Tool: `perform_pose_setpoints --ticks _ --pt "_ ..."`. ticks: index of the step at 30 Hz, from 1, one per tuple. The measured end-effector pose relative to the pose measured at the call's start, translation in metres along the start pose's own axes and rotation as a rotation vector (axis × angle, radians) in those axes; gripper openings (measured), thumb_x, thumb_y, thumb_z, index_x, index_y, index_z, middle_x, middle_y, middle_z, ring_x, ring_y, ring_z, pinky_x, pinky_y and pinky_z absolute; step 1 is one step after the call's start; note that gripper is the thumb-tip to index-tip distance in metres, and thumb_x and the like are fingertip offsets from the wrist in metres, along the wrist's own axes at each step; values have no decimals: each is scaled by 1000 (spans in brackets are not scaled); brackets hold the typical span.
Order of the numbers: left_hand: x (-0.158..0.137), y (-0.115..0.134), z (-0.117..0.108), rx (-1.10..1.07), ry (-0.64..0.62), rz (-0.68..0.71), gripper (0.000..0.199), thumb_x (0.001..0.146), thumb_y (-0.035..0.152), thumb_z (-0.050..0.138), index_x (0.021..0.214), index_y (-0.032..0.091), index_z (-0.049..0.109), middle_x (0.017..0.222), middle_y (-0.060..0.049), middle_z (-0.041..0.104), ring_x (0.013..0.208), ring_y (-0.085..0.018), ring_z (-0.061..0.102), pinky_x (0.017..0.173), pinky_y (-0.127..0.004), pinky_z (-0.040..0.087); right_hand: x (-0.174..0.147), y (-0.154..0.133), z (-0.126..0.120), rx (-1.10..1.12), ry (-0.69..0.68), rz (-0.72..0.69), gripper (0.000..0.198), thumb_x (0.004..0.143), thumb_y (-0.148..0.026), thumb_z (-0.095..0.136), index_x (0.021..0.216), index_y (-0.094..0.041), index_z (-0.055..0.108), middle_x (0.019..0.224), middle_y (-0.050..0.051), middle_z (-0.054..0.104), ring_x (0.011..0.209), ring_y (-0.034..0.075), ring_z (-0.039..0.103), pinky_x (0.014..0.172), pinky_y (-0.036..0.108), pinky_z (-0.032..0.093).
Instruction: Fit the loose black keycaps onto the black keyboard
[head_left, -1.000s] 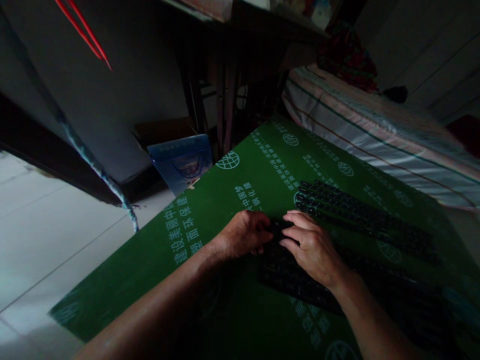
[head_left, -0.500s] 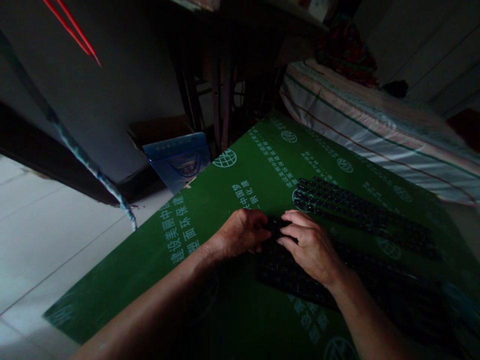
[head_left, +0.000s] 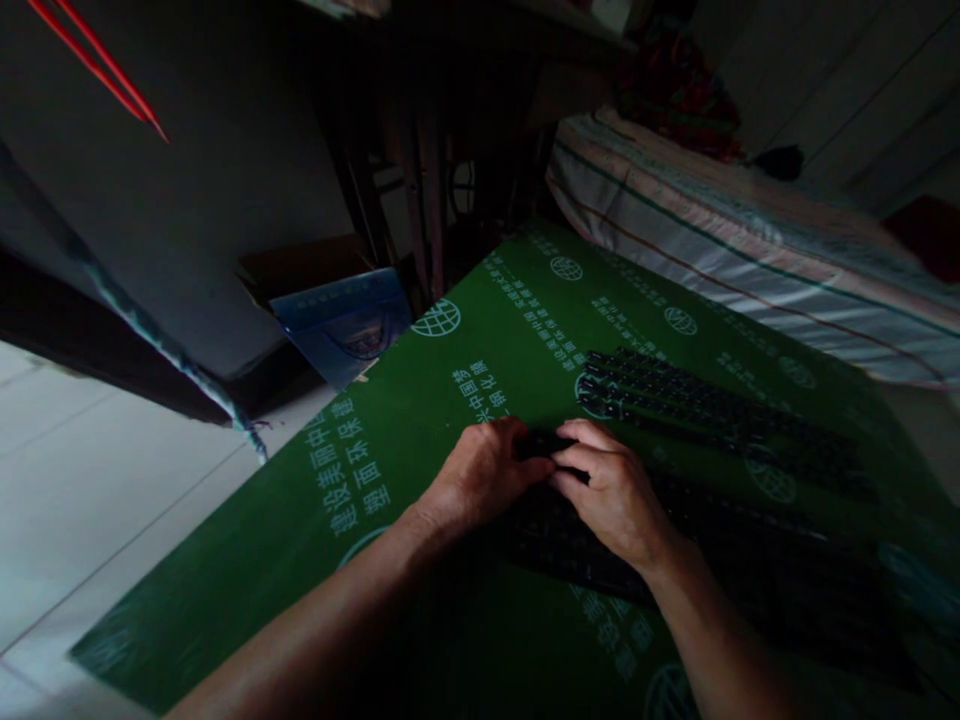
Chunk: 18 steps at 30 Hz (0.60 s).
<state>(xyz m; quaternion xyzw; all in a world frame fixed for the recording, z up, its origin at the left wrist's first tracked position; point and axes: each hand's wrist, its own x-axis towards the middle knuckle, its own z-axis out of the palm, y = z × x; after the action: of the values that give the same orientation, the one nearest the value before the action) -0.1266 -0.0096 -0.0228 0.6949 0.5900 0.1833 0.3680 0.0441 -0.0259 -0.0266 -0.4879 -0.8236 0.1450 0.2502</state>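
Observation:
A black keyboard (head_left: 581, 575) lies on the green printed board (head_left: 420, 395), deep in shadow. My left hand (head_left: 484, 465) is at its far left corner, fingers curled and thumb stretched towards the other hand. My right hand (head_left: 611, 490) meets it there from over the keyboard, its thumb and fingers bent together in a pinch. Between the fingertips is something dark, too dim to name. Beyond my right hand, several rows of black keys (head_left: 697, 405) are spread over the board, apart from the keyboard.
A bed with striped bedding (head_left: 720, 240) borders the board at the back right. Beyond the far left edge stands a blue bag (head_left: 341, 315) beside dark table legs (head_left: 420, 210). A wrapped cord (head_left: 161, 345) hangs at the left over the tiled floor (head_left: 60, 480).
The left thumb has stretched rightward and the fingertips of both hands have come closer together. The whole view has shifted slightly; the keyboard and the rows of keys stay in place.

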Motion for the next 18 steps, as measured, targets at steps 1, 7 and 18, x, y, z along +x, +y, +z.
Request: perform_pose_setpoints --ticks 1,7,18 --pt "0 0 0 8 -2 -7 32 71 41 58 87 15 64 66 0 59 54 -10 49 49 -24 33 -1 0 1 8 14 5 12 78 -11 61 78 -18 70 107 9 63 102 21 58 92 37 50" --pt "6 -1 0 6 -16 -41 34 68 40 59 90 14 64 66 0 61 58 -11 52 50 -23 35 -4 1 8 94 82 34 13 76 -10 61 80 -19 70 109 8 64 105 21 57 95 37 48" --pt "10 3 -5 -20 -56 -44 28 66 37 59 83 16 64 66 0 61 58 -12 53 50 -23 35 -5 -1 8 252 118 107 20 74 -5 61 83 -19 71 113 9 64 112 21 55 99 40 46"
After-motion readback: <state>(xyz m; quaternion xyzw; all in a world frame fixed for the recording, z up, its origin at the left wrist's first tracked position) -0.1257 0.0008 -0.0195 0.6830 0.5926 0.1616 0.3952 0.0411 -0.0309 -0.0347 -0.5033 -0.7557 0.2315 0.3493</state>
